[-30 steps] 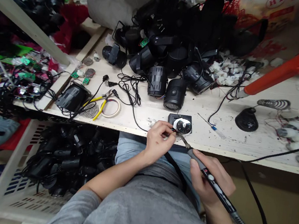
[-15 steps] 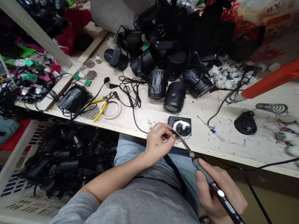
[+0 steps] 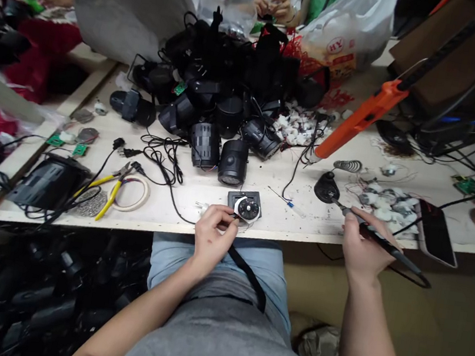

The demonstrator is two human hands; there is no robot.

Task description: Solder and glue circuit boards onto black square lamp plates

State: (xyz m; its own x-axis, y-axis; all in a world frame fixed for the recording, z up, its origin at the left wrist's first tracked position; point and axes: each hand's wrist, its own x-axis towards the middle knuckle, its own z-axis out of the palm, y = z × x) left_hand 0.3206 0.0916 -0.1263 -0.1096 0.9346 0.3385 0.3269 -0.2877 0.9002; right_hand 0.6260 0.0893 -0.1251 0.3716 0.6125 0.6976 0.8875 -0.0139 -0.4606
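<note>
My left hand (image 3: 214, 235) is pinched closed at the lower left edge of a small black housing (image 3: 232, 198). What its fingertips hold is too small to make out. On that housing lies a round black disc (image 3: 248, 207) with a white rim, and thin wires show beside it. My right hand (image 3: 367, 245) grips a soldering iron (image 3: 382, 242) like a pen. The iron's tip reaches the front of a small black pot-like base (image 3: 326, 186), which has a coiled metal spring holder (image 3: 348, 165) behind it.
Black lamp-like housings (image 3: 233, 162) are heaped at the back. An orange bar (image 3: 362, 120) slants over the table (image 3: 179, 210). Pliers (image 3: 114, 189), a tape ring (image 3: 136, 201) and a screwdriver (image 3: 286, 202) lie around; a phone (image 3: 437, 233) sits at the right edge. Another person's hands (image 3: 274, 7) work opposite.
My right hand has carried the soldering iron away from the disc, rightward to the black base. The left hand stays pinched at the housing. The view has turned right.
</note>
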